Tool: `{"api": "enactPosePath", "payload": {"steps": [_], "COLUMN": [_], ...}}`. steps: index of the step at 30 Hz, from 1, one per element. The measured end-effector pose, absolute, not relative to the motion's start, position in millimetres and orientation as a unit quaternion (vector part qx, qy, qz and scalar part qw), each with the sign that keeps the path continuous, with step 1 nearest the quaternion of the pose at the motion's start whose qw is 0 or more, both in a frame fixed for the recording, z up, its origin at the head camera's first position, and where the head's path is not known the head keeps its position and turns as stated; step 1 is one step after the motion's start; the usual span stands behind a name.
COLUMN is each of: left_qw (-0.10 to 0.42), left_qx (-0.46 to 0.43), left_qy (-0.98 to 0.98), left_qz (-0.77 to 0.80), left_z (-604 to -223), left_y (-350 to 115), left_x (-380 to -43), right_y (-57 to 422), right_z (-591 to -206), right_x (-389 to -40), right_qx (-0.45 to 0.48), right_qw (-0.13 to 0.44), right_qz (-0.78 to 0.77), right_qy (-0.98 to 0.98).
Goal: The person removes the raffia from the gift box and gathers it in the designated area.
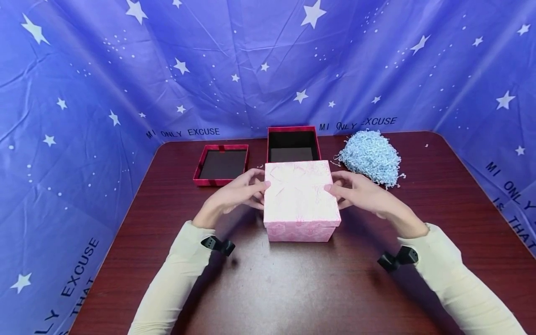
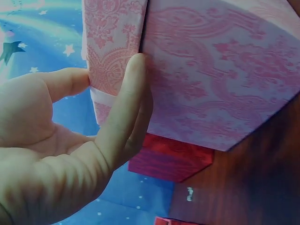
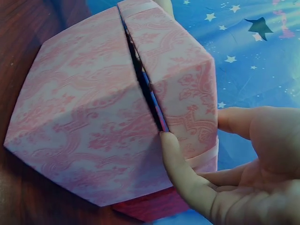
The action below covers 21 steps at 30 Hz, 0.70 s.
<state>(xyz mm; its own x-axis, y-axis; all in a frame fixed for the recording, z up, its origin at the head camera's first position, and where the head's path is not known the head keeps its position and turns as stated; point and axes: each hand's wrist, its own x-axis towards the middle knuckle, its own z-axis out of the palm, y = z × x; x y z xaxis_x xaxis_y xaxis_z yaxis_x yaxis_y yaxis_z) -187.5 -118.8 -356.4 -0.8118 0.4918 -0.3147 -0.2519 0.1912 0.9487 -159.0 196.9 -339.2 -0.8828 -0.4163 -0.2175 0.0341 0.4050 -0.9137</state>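
Note:
A pink patterned gift box [image 1: 299, 234] stands mid-table with its pale pink lid [image 1: 298, 190] on top. My left hand [image 1: 238, 191] holds the lid's left side, thumb on the top and fingers along the side wall. On the opposite side my right hand [image 1: 361, 191] grips the lid the same way. In the left wrist view a fingertip [image 2: 137, 63] lies at the lid's lower edge. The right wrist view shows a narrow dark gap between lid and box, wider near my right fingertip [image 3: 169, 140].
Behind the pink box stands an open red box [image 1: 293, 129] with a dark inside. A shallow red lid [image 1: 221, 182] lies upturned at the back left. Light blue shredded paper [image 1: 370, 156] is heaped at the back right. A blue star-printed curtain [image 1: 251, 56] surrounds the table.

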Motion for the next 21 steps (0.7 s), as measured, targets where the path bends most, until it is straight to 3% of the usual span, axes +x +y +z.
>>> {"api": "enactPosePath", "payload": {"steps": [10, 21], "left_qw": [0.19, 0.051], "left_qx": [0.112, 0.158], "left_qy": [0.744, 0.768], "left_qz": [0.631, 0.619], "left_z": [-332, -313], "left_y": [-118, -118], "left_x": [-191, -191], "right_y": [190, 185], "right_z": [-319, -306], "right_x": [-159, -156], "right_qx": [-0.069, -0.098], "right_qw": [0.115, -0.044], "right_qz": [-0.57, -0.552], "right_qy": [0.81, 0.827]}}
